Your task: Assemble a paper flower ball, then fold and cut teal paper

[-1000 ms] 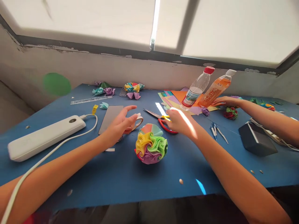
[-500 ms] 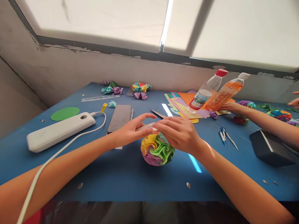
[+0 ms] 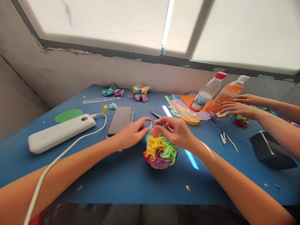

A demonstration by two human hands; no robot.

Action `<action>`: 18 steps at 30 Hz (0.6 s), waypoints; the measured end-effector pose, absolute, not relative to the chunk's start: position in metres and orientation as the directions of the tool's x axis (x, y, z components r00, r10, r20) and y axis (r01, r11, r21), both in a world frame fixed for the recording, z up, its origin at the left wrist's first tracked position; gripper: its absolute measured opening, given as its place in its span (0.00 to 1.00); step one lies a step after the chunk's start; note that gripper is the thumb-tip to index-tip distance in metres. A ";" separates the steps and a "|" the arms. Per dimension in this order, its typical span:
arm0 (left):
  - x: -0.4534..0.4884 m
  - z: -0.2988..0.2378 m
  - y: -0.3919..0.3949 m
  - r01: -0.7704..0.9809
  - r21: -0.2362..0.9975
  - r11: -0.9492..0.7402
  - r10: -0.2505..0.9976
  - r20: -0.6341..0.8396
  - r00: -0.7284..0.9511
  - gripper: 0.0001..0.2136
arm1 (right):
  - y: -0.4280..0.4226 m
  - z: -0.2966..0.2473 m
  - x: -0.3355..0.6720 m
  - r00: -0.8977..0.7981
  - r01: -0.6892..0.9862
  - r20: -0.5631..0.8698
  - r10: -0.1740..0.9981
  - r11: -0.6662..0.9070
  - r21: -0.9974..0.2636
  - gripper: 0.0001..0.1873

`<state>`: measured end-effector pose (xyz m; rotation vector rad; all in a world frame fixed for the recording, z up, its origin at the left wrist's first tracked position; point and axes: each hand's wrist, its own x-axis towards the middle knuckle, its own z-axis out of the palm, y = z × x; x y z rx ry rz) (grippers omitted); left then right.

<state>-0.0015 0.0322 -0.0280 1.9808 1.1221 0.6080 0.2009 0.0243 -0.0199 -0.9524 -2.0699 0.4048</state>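
Observation:
My left hand [image 3: 132, 135] and my right hand [image 3: 175, 132] meet just above a multicoloured folded-paper ball [image 3: 161, 152] on the blue table [image 3: 117, 178]. Each hand is pinched, thumb against forefinger, and a small pale strip [image 3: 151, 125] sits between the two sets of fingertips. I cannot tell whether the fingers touch the ball. Red-handled scissors [image 3: 169, 126] lie just behind my right hand, mostly hidden by it.
A phone [image 3: 120, 119], a white power bank [image 3: 61, 132] with its cable, a green paper circle [image 3: 68, 115] and a ruler [image 3: 101, 100] lie to the left. Coloured sheets [image 3: 180, 107], two bottles [image 3: 206, 93], another person's hands [image 3: 236, 107] and a black box [image 3: 272, 151] are to the right.
My right hand came in from the scissors to meet my left hand over the ball. Both hands went from loose fingers to pinches on the strip. The other person brought a second hand to the bottles.

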 end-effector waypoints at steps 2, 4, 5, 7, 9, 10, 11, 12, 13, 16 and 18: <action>0.000 -0.031 0.031 0.549 0.720 -0.425 0.852 0.111 0.512 0.17 | 0.022 -0.020 0.198 -0.390 0.449 0.517 0.762 0.647 -0.616 0.06; 0.000 -0.034 0.029 0.545 0.664 -0.512 0.827 0.209 0.521 0.15 | 0.021 -0.019 0.197 -0.407 0.412 0.484 0.775 0.629 -0.660 0.07; 0.000 -0.034 0.027 0.539 0.641 -0.546 0.815 0.259 0.518 0.15 | 0.021 -0.019 0.197 -0.424 0.399 0.461 0.780 0.617 -0.678 0.07; 0.000 -0.034 0.025 0.531 0.613 -0.585 0.799 0.323 0.507 0.14 | 0.021 -0.018 0.197 -0.466 0.383 0.409 0.785 0.595 -0.706 0.11; 0.001 -0.032 0.022 0.525 0.622 -0.581 0.801 0.324 0.504 0.13 | 0.020 -0.017 0.199 -0.508 0.380 0.361 0.782 0.580 -0.721 0.16; 0.001 -0.030 0.021 0.522 0.636 -0.568 0.808 0.310 0.501 0.13 | 0.020 -0.017 0.200 -0.530 0.379 0.344 0.775 0.580 -0.721 0.19; 0.001 -0.029 0.020 0.521 0.655 -0.548 0.818 0.291 0.495 0.13 | 0.020 -0.017 0.201 -0.552 0.377 0.330 0.766 0.582 -0.720 0.20; 0.002 -0.027 0.019 0.520 0.673 -0.526 0.830 0.271 0.488 0.13 | 0.020 -0.018 0.202 -0.571 0.373 0.316 0.758 0.582 -0.723 0.20; 0.002 -0.026 0.019 0.521 0.687 -0.507 0.840 0.256 0.479 0.13 | 0.021 -0.018 0.203 -0.582 0.364 0.308 0.752 0.580 -0.729 0.19; 0.004 -0.023 0.017 0.507 0.736 -0.449 0.866 0.218 0.450 0.12 | 0.023 -0.022 0.203 -0.570 0.321 0.313 0.759 0.557 -0.766 0.13; 0.005 -0.023 0.015 0.410 0.845 -0.343 0.893 0.159 0.421 0.11 | 0.024 -0.024 0.202 -0.515 0.284 0.381 0.768 0.572 -0.770 0.11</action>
